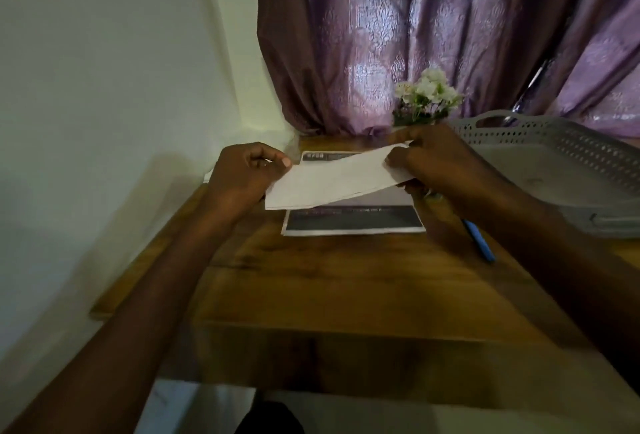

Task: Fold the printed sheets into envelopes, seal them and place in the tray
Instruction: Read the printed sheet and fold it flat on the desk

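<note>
A pale, plain wall [104,87] fills the far left, well away from the grip. The person's left hand [242,177] comes next, its fingers curled and its thumb pressed down so that it pinches the left end of a folded white sheet of paper [332,179]. That sheet is held up above the table, tilted so that its left end sits lower than its right, and its blank side faces the camera. Directly under the held sheet lies a small stack of printed sheets with dark grey bands [353,220], flat on the brown wooden table [329,295]; only the near band and a strip at the far edge show past the paper. Beyond the grip hangs a purple patterned curtain [398,24], and a small bunch of white artificial flowers with green leaves [427,95] stands just behind the right end of the sheet. The right hand [436,163] pinches that right end, thumb on the near face and fingers curled behind it. Just nearer than the right hand, partly under the forearm, a slim blue pen [481,241] lies on the table. To the right of the grip sits a grey plastic tray with a perforated rim and handle cut-outs [554,142], close to the right hand but not touching the held sheet. What its floor holds cannot be made out.
</note>
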Demonstrator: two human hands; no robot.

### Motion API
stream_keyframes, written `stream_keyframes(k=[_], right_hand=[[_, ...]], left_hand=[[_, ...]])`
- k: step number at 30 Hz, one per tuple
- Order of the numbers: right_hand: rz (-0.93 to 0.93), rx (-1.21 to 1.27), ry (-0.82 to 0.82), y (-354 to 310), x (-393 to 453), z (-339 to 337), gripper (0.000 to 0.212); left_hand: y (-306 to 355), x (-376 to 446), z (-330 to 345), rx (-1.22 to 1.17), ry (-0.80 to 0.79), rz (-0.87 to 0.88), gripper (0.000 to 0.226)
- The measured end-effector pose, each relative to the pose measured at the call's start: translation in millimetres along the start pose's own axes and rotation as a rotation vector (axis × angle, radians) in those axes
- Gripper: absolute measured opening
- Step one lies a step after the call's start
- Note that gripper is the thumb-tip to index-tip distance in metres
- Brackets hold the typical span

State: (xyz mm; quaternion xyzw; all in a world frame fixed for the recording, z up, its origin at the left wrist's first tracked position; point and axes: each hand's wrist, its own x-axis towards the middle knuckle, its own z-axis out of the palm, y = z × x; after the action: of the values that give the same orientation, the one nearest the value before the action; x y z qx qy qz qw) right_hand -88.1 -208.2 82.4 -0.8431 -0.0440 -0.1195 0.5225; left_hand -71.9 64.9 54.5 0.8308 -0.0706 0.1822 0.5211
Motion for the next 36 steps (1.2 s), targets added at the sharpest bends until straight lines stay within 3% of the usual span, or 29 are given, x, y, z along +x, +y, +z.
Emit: stream_keyframes(k=[4, 7, 9, 12, 14, 17, 22, 29, 36], right_hand=[[0.050, -0.171, -0.038, 17, -56, 6, 0.043], [0.064, -0.275, -0.061, 24, -90, 12, 0.022], [0.003, -0.509, -0.053, 29, -105, 20, 0.027], [-0.209, -0.817, 0.055, 35, -122, 36, 0.038], [-0.373, -0.771, -0.007, 33, -126, 49, 0.038], [-0.479, -0.635, -0.228, 35, -130, 72, 0.044], [-0.383, -0.760, -0.281, 42, -144, 74, 0.059], [-0.194, -0.932, -0.316, 40, -156, 48, 0.069], [-0.097, -0.869, -0.095, 50, -173, 41, 0.060]], left_hand=[[3, -49, -2, 0.163, -0.054, 0.047, 0.010], [1, -76, 9, 0.361, -0.049, 0.023, 0.010], [1, -91, 16, 0.493, -0.054, 0.028, 0.014], [7, -116, 27, 0.675, -0.088, 0.133, 0.038], [10, -127, 33, 0.692, -0.096, 0.245, 0.047], [-1, -139, 40, 0.690, -0.259, 0.312, 0.045], [-14, -158, 32, 0.848, -0.325, 0.188, 0.071], [-13, -171, 14, 0.925, -0.282, -0.024, 0.074], [-9, -179, 12, 0.908, -0.199, -0.061, 0.070]])
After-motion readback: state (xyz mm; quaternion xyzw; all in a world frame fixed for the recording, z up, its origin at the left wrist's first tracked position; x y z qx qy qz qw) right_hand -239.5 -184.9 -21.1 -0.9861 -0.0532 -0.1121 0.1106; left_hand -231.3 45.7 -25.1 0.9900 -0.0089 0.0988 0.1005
